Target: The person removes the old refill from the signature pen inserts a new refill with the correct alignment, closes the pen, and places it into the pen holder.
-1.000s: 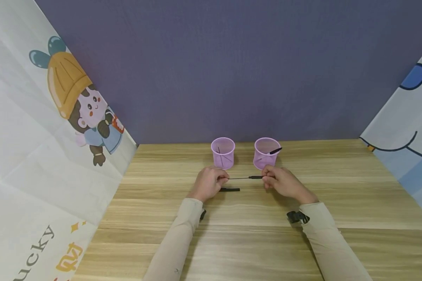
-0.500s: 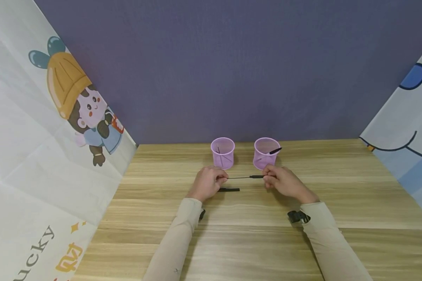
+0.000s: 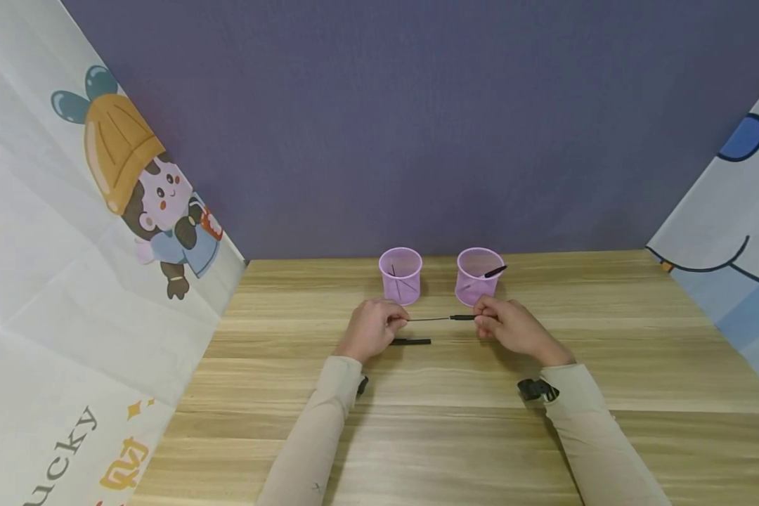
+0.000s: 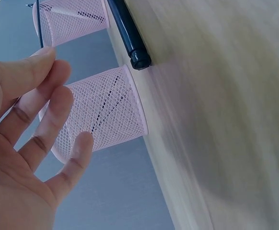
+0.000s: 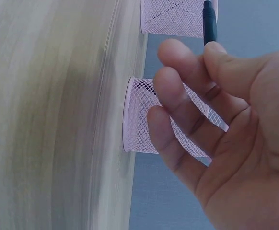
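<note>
- White printed sheet (image 3: 82,365), left foreground: dark letters reading "ucky" (image 3: 63,457), cut off by the frame edge, beside an orange character (image 3: 125,464).
- Beige sleeves (image 3: 310,436) cover both forearms, which reach forward over the wood-grain table (image 3: 455,450).
- Black cylindrical pen part (image 3: 414,341): lies on the table just beside the left hand (image 3: 372,330), one end hidden by it.
- Left hand: thumb and index finger pinch a thin dark rod (image 3: 427,320); the remaining fingers are fanned and bent.
- Right hand (image 3: 512,329): thumb and fingertips pinch a short black barrel (image 3: 462,318), narrower at its tip.
- Rod and barrel: end to end in the gap between the hands; whether they touch cannot be told.
- Pink mesh cups, upright behind: the left cup (image 3: 401,281) holds thin dark sticks; in the right cup (image 3: 471,292), a black-ended pen (image 3: 495,271) leans over the rim.
</note>
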`<state>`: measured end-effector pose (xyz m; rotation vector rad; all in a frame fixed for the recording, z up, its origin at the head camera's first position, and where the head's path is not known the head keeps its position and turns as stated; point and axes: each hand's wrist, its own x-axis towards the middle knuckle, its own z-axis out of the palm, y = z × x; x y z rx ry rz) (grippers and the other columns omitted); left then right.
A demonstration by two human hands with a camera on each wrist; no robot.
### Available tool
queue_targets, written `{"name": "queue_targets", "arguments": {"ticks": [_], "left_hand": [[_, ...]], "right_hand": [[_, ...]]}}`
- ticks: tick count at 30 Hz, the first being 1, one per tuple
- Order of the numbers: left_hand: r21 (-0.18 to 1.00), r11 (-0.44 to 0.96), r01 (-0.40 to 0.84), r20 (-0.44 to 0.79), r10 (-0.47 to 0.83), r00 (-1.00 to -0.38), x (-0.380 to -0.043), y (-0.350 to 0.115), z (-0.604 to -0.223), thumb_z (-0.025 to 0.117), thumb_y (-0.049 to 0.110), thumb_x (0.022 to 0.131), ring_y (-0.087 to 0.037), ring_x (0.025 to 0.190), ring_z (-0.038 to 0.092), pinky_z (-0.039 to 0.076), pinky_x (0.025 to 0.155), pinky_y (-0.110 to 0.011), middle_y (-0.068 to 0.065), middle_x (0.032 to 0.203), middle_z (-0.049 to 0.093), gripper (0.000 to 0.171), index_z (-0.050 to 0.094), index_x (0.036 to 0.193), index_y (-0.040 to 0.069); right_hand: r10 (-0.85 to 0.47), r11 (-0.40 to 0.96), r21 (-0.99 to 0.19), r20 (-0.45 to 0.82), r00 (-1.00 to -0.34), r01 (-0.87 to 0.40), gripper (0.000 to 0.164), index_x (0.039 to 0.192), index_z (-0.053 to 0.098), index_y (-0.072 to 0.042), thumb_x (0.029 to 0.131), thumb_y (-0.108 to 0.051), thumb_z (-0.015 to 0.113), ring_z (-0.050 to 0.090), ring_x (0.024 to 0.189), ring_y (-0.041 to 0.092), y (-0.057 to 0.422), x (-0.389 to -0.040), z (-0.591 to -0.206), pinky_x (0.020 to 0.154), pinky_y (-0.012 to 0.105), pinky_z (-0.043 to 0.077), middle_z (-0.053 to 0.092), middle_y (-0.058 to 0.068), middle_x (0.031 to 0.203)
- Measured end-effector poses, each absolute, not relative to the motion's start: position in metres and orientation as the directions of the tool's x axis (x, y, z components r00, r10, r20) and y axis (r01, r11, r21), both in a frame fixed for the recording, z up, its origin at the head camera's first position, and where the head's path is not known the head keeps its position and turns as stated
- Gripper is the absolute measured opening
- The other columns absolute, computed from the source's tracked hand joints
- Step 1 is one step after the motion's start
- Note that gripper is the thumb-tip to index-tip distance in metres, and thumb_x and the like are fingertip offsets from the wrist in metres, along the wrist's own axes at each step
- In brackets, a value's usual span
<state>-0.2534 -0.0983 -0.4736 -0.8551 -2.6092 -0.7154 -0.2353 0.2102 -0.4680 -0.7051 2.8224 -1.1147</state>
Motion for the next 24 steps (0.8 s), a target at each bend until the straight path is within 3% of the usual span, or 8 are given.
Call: {"name": "queue_targets", "arguments": {"ticks": [9, 24], "left_hand": [[0.382, 0.7, 0.604, 0.418, 0.452, -0.788, -0.2526, -0.099, -0.4722, 0.079, 0.011, 0.087, -0.011, 0.085, 0.073, 0.059, 0.079, -0.03, 0.006, 0.094, 0.079, 0.007, 0.081, 0.088, 0.018], [0.396, 0.71, 0.583, 0.395, 0.442, -0.805, -0.2521, -0.1008, -0.4687, 0.078, 0.01, 0.088, -0.014, 0.088, 0.072, 0.059, 0.081, -0.032, 0.004, 0.096, 0.079, 0.006, 0.081, 0.089, 0.016]], "right_hand": [[-0.418, 0.654, -0.637, 0.146, -0.897, -0.409, 0.006, 0.099, 0.063, -0.005, 0.101, -0.011, 0.062, 0.063, 0.069, 0.011, 0.2111, -0.2353, -0.4679, 0.07, 0.024, 0.051, 0.07, 0.001, 0.075], [-0.415, 0.657, -0.636, 0.14, -0.899, -0.403, 0.006, 0.097, 0.062, -0.009, 0.102, -0.012, 0.06, 0.066, 0.068, 0.019, 0.213, -0.2373, -0.4692, 0.066, 0.024, 0.049, 0.072, 0.002, 0.075]]}}
